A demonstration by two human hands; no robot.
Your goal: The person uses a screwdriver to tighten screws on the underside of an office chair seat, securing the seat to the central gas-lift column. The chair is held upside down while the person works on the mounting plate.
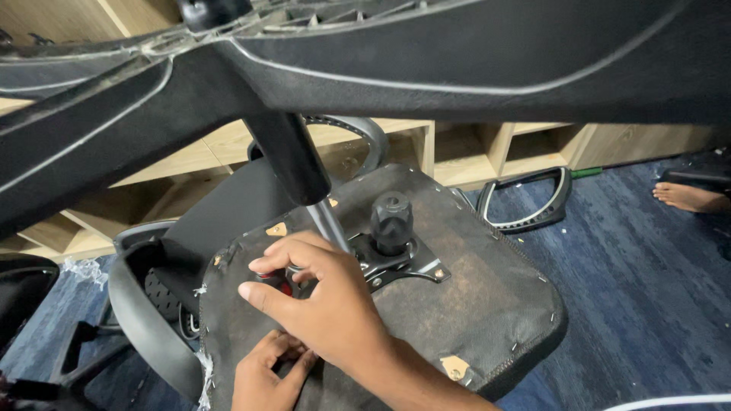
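Right hand (320, 293) is curled round something small and red (285, 288), mostly hidden under the fingers, so can't say what. It sits on the upturned office chair seat (472, 304) beside the gas lift cylinder (324, 217) and black knob (391, 221). Left hand (266, 377), half cut off and loosely bent, rests fingertips on the seat fabric.

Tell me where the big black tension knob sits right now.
In the head view, the black knob stands upright on the metal plate at the centre of the upturned seat's underside, just right of the right hand.
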